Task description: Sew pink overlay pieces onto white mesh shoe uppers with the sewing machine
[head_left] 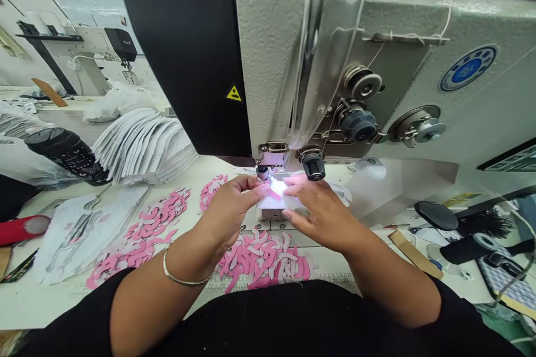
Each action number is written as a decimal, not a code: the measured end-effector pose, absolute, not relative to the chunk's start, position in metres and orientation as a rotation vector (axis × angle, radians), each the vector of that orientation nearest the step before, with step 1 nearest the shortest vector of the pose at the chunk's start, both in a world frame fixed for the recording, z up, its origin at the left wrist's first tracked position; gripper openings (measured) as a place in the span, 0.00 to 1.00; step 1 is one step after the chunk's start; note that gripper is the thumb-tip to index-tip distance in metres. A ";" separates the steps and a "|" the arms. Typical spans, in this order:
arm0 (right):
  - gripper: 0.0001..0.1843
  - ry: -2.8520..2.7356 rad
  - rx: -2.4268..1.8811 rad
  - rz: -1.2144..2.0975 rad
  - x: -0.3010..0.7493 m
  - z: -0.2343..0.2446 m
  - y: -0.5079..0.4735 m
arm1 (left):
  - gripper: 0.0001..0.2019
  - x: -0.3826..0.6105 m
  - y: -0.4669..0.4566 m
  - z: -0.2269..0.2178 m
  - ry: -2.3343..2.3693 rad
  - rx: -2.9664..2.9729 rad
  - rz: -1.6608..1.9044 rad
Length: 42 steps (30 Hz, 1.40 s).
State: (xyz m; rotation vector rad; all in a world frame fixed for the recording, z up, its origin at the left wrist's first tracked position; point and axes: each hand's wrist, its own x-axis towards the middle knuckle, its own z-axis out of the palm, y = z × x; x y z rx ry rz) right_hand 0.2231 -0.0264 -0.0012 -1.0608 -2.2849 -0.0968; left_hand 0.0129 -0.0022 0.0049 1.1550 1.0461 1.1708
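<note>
Under the needle area of the sewing machine (268,61), a white fabric piece (264,202) lies on the machine bed with a small pink fabric strip (274,196) on it. My left hand (232,203) comes in from the left, thumb and forefinger pinched at the strip's end beside the presser foot. On the other side, my right hand (320,209) rests with fingers spread on the white piece, thumb held apart. Glare from the machine lamp washes out the spot between my fingertips. Loose pink strips (262,259) are heaped just in front of the bed.
More pink strips (154,223) spread to the left. Behind them stand a fanned stack of white pieces (142,142) and a black bottle (67,150). A black thread cone (469,248) lies at right. A second sewing machine (90,47) stands back left.
</note>
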 end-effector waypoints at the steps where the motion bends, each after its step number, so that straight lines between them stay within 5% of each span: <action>1: 0.16 -2.276 -1.053 -0.096 0.222 -0.005 -0.026 | 0.12 0.015 -0.001 0.002 1.037 1.149 1.180; 42: 0.18 -2.136 -0.793 -0.374 0.218 -0.019 -0.021 | 0.09 0.014 0.000 0.006 1.066 1.219 1.098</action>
